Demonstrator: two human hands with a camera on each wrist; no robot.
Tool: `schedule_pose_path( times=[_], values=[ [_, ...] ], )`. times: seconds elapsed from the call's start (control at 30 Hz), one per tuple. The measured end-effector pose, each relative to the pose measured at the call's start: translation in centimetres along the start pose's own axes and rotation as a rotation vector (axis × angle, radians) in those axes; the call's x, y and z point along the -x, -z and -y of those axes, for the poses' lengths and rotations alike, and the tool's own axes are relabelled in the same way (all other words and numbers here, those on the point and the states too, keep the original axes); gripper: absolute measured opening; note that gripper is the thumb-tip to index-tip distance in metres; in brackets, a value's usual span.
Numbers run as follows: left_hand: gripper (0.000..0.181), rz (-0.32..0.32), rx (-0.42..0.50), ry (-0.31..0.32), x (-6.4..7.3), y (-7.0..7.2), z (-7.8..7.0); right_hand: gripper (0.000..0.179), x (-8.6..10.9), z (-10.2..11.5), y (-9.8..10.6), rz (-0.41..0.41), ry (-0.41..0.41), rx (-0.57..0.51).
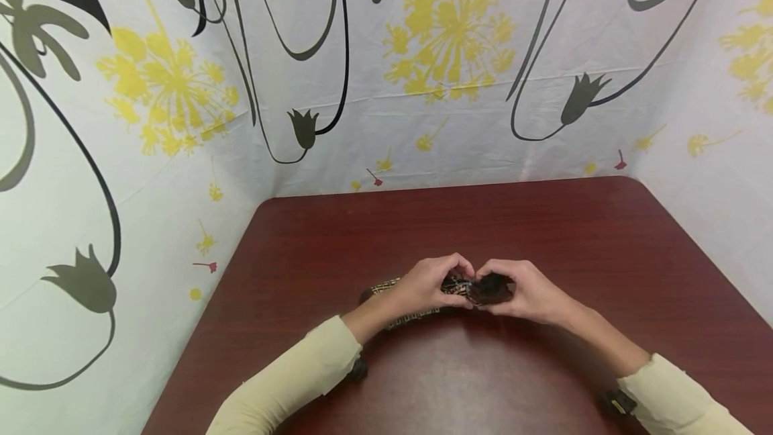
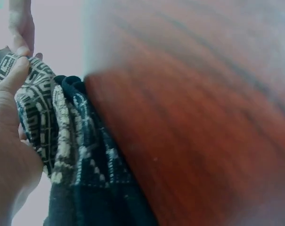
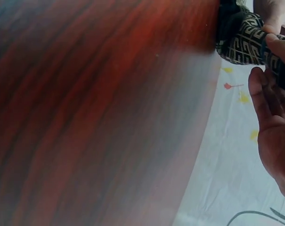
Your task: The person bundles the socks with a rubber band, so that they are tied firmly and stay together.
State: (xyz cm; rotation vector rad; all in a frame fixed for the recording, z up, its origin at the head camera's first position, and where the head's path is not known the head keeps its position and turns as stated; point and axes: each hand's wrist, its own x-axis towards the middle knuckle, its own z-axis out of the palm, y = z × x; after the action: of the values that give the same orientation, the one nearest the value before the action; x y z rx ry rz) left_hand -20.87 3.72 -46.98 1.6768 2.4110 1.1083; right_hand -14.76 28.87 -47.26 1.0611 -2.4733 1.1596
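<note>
Both hands are over the middle of the table in the head view, fingertips close together. My left hand pinches a dark knitted cloth with a cream geometric pattern, which looks like a sock. The right hand holds its plain dark end between thumb and fingers. In the right wrist view, the thumb lies on the patterned knit and the fingers are below it. More patterned knit with a dark end hangs or lies beside the left hand; whether it is a separate piece, I cannot tell.
A reddish-brown wooden table with rounded far corners spreads beneath the hands. White cloth printed with flowers covers the walls behind and at the sides. Small dark devices sit under the left cuff and right cuff.
</note>
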Motion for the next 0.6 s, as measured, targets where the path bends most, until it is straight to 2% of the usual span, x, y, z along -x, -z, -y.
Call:
schedule_pose_path(
  times=[0.17, 0.23, 0.33, 0.47, 0.6],
  values=[
    [0.042, 0.041, 0.09, 0.07, -0.2, 0.3, 0.1, 0.049, -0.1, -0.2, -0.3, -0.052, -0.036, 0.034],
    [0.036, 0.035, 0.132, 0.106, -0.3, 0.3, 0.1, 0.043, -0.2, -0.2, -0.4, -0.093, -0.079, 0.035],
    [0.028, 0.006, 0.231, 0.157, -0.4, 0.2, 0.2, 0.033, -0.4, 0.0, -0.7, -0.159, -0.163, -0.03],
    [0.02, -0.019, 0.498, 0.225, -0.6, 0.0, 0.1, 0.021, -0.9, 0.3, -1.0, -0.215, -0.259, -0.242],
    [0.02, -0.01, 0.77, 0.29, -0.9, 0.0, 0.2, 0.037, -1.2, 0.4, -1.1, -0.203, -0.319, -0.523]
  ],
)
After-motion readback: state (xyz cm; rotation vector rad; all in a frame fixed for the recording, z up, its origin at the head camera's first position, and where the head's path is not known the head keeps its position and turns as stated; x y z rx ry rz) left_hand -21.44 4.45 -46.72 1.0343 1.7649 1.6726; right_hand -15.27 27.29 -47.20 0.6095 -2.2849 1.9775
